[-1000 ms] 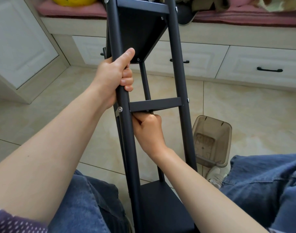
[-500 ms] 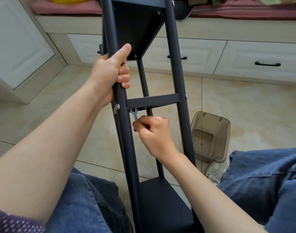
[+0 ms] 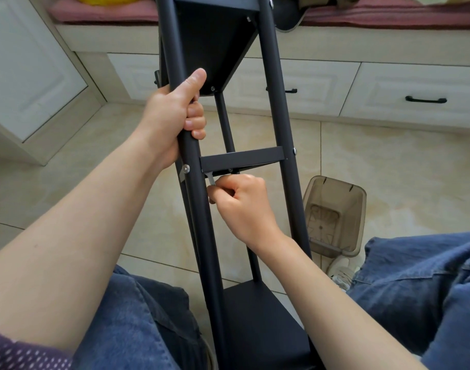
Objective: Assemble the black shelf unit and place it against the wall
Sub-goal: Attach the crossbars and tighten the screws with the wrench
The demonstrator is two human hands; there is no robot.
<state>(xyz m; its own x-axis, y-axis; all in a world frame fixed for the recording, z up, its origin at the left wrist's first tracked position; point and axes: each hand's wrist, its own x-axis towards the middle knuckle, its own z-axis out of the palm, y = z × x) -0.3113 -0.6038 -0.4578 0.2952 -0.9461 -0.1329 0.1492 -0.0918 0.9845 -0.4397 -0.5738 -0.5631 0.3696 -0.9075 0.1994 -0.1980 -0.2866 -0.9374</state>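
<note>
One shelf post inside left fingers

Tiled floor under a translucent brown bin

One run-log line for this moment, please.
left hand: grips post | right hand: holds wrench under middle shelf | shelf unit: not at wall

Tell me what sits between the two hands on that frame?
In the head view, the middle shelf's front bar crosses between the left hand above and the right hand below, holding a wrench.
</note>
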